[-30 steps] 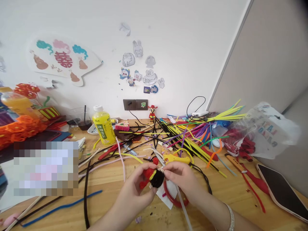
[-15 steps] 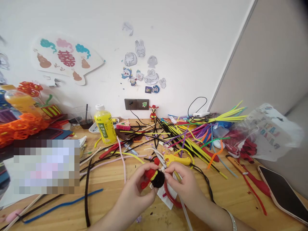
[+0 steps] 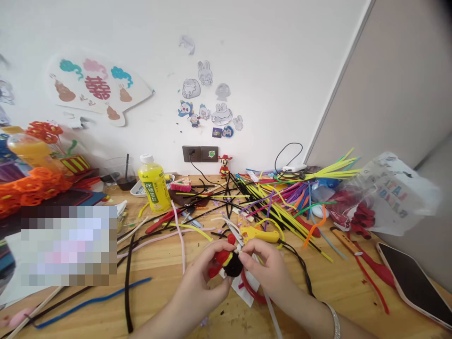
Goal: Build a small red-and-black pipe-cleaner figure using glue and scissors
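Observation:
A small pipe-cleaner figure (image 3: 233,264), red and black with a yellow band, sits in my left hand (image 3: 205,273), whose fingers and thumb curl round it. At its upper right edge my right hand (image 3: 263,263) pinches a small pale piece (image 3: 238,248) against the black part. What that piece is made of is too small to tell. Under and behind my hands lie red-handled scissors (image 3: 249,287) with their blades toward the wall, and a white paper scrap (image 3: 251,301). Just beyond my right fingers rests a yellow glue gun (image 3: 261,234) with a black cord.
Loose pipe cleaners (image 3: 282,212) in many colours cover the back of the table. A yellow drink bottle (image 3: 154,186) stands left of centre. By the wall is a finished red figure (image 3: 224,167). A phone (image 3: 416,282) and a plastic bag (image 3: 395,193) are at right.
My left hand has tilted the figure slightly, and my right fingertips have shifted a little along its edge. Both hands keep their hold.

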A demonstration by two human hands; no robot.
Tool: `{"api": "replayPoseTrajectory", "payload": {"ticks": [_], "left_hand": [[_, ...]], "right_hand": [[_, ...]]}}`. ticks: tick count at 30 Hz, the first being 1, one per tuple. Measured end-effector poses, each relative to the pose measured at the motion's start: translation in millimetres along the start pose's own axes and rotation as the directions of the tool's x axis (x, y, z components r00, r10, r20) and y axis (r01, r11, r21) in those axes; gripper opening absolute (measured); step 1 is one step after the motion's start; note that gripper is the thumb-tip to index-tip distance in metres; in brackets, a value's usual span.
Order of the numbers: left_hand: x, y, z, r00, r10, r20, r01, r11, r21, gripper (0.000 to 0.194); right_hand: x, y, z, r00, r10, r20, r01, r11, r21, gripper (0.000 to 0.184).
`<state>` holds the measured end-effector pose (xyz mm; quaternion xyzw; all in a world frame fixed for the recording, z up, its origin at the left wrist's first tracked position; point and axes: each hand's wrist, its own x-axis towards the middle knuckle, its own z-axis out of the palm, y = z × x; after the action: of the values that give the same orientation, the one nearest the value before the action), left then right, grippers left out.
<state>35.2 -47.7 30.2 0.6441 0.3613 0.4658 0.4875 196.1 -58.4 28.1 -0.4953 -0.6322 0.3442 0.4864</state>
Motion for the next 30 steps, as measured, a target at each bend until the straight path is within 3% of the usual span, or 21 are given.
{"api": "replayPoseTrajectory", "payload": {"ticks": [9, 15, 19, 25, 30], "left_hand": [[0, 5, 0.7, 0.999, -0.042, -0.009, 0.043, 0.999, 0.008, 0.038], [3, -3, -0.1, 0.999, -0.04, -0.003, 0.04, 0.999, -0.034, 0.035], [5, -12, -0.3, 0.998, -0.039, 0.041, 0.044, 0.992, -0.117, 0.045], [9, -13, 1.9, 0.985, -0.14, 0.099, 0.162, 0.953, -0.255, 0.059], [9, -16, 1.1, 0.968, -0.245, 0.045, 0.249, 0.943, -0.221, 0.06]], "right_hand": [[2, 8, 3, 0.991, 0.11, 0.078, -0.126, 0.96, 0.249, 0.028], [6, 11, 7, 0.986, 0.148, 0.083, -0.167, 0.932, 0.322, 0.033], [9, 16, 6, 0.983, 0.171, 0.061, -0.181, 0.925, 0.333, 0.031], [11, 9, 4, 0.959, 0.267, 0.091, -0.281, 0.876, 0.392, 0.031], [11, 8, 3, 0.972, 0.203, 0.12, -0.234, 0.892, 0.386, 0.032]]}}
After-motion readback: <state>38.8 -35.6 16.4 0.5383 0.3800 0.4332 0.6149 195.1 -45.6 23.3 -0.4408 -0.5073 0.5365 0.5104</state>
